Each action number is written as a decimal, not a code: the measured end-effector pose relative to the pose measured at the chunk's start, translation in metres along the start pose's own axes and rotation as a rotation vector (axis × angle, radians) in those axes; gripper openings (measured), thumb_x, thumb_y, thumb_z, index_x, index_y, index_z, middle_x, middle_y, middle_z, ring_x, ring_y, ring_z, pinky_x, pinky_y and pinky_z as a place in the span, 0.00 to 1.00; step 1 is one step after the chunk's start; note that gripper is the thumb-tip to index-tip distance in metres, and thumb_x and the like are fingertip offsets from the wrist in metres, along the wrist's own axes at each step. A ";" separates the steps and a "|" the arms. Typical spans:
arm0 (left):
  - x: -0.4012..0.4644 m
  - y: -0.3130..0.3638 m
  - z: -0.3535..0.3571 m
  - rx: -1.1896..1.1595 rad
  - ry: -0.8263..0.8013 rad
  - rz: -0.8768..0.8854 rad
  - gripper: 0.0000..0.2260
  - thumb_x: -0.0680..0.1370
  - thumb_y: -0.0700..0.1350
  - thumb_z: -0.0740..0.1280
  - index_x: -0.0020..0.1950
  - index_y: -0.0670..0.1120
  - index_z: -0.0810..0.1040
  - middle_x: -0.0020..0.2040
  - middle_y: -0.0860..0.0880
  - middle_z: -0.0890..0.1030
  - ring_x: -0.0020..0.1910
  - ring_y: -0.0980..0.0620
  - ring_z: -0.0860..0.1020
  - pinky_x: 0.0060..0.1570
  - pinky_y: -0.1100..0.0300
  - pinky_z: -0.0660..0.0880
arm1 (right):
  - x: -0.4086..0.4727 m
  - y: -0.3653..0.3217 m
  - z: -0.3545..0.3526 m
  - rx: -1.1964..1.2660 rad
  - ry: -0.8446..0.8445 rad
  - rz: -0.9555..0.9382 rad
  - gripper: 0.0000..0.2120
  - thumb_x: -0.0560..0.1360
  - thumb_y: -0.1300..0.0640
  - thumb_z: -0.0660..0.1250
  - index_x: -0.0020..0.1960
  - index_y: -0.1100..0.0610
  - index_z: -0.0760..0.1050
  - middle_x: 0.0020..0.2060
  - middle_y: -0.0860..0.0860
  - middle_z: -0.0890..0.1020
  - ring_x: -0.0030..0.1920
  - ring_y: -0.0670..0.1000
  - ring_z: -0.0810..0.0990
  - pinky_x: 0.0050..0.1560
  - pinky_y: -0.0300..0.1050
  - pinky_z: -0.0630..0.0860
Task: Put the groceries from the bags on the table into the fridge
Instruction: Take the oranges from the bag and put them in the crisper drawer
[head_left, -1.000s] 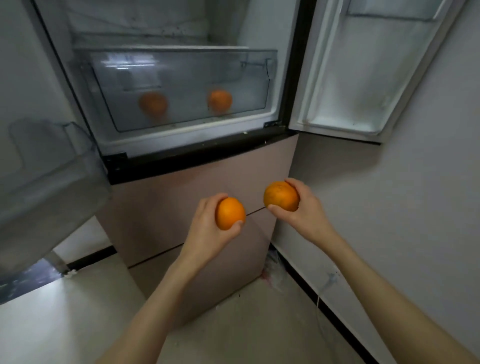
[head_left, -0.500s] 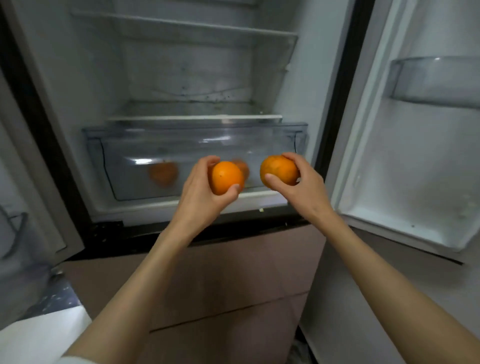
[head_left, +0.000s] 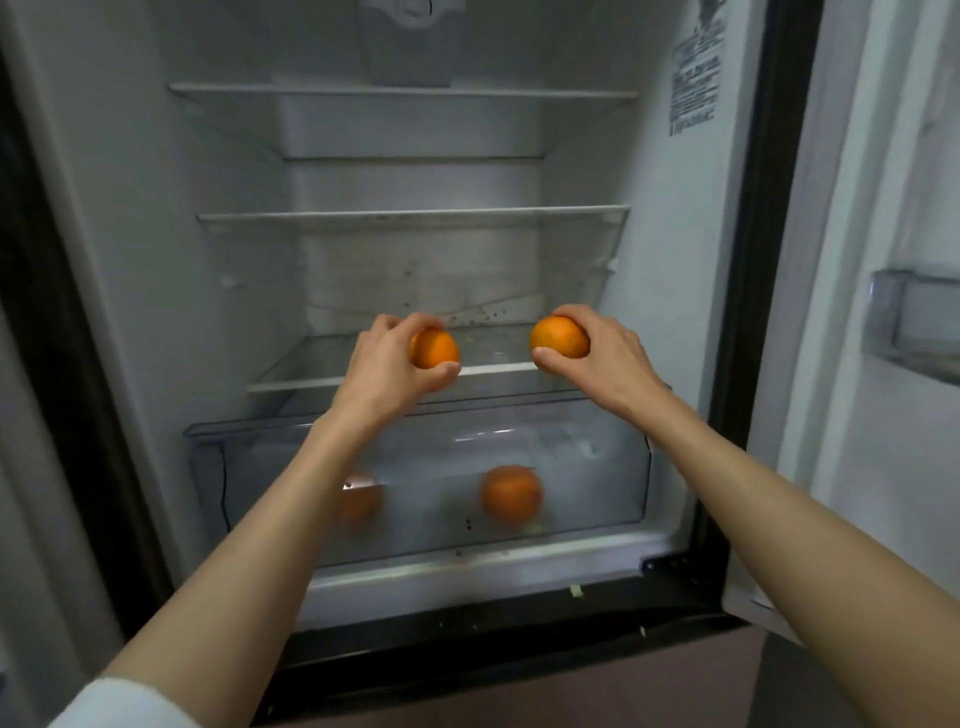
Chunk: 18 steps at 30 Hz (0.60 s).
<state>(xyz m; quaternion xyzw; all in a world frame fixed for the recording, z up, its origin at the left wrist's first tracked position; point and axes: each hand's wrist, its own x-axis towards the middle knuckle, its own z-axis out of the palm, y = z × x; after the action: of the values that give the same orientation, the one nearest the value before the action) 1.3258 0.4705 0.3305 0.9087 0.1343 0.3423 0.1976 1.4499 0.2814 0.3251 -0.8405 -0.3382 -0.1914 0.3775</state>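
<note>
Oranges are what you're loading: from the head view, your left hand (head_left: 387, 364) grips one orange (head_left: 435, 348) and your right hand (head_left: 597, 353) grips another orange (head_left: 560, 338), both held just above the lowest glass shelf (head_left: 332, 382) inside the open fridge (head_left: 675, 260). Two more oranges (head_left: 511, 493) already sit in the clear crisper drawer (head_left: 597, 467) below, so the job looks partly done; the bags and table are out of view, so you can't tell what remains. Upper shelves (head_left: 415, 215) hold nothing visible. The door bin (head_left: 914, 322) on your right stays clear of your reach; nothing blocks the shelf.
</note>
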 end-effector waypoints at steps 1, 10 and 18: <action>0.004 -0.005 0.004 0.011 -0.015 -0.024 0.23 0.71 0.52 0.72 0.65 0.53 0.72 0.60 0.42 0.72 0.60 0.41 0.71 0.60 0.53 0.67 | 0.005 0.005 0.005 -0.032 -0.021 0.022 0.24 0.71 0.45 0.69 0.65 0.49 0.70 0.58 0.60 0.76 0.58 0.60 0.74 0.56 0.46 0.69; 0.024 -0.030 0.031 0.128 -0.202 -0.183 0.09 0.73 0.52 0.66 0.50 0.53 0.81 0.50 0.46 0.82 0.51 0.46 0.78 0.50 0.56 0.74 | 0.030 0.023 0.034 -0.329 -0.223 0.233 0.14 0.72 0.47 0.64 0.56 0.50 0.76 0.56 0.55 0.80 0.56 0.59 0.76 0.49 0.46 0.70; 0.015 -0.025 0.032 0.298 -0.329 -0.115 0.20 0.80 0.57 0.52 0.43 0.50 0.80 0.45 0.49 0.83 0.47 0.45 0.79 0.50 0.54 0.73 | 0.024 0.019 0.034 -0.467 -0.311 0.255 0.19 0.77 0.48 0.54 0.46 0.57 0.80 0.51 0.56 0.80 0.53 0.58 0.77 0.48 0.46 0.68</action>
<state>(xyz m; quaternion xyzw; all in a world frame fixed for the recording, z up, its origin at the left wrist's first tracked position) 1.3556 0.4898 0.3056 0.9623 0.2009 0.1540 0.0998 1.4825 0.3085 0.3081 -0.9594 -0.2306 -0.0839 0.1389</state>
